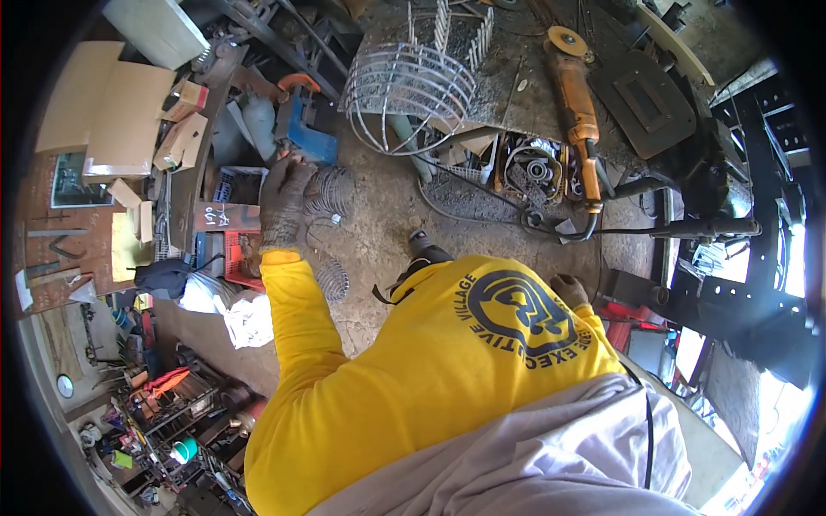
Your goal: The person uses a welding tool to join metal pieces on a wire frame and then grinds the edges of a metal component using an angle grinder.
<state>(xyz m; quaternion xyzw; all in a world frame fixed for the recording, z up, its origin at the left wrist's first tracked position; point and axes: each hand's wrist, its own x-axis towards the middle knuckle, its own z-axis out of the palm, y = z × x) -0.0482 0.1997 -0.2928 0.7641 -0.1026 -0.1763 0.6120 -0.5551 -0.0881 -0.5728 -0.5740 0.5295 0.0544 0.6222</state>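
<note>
My left hand (284, 196), in a grey-brown work glove, reaches forward at the left bench. Its fingers are curled against the near end of a blue metal tool (306, 138) with an orange part (298, 82); the exact kind of tool is unclear. Just right of this hand, coils of ridged wire (330, 191) lie on the floor. My right hand (568, 290), gloved too, hangs low on the right beyond my yellow sleeve. Its fingers are mostly hidden, so I cannot make out anything in it. A red object (628, 314) is near it.
Ahead, a dark worktable (516, 86) bears a round wire cage (409, 90) and an orange angle grinder (575, 95). A cable (632, 230) runs off to the right. Cardboard (129, 112) covers the left bench. A red crate (244, 258) stands below it; cluttered shelves (185, 421) are behind left.
</note>
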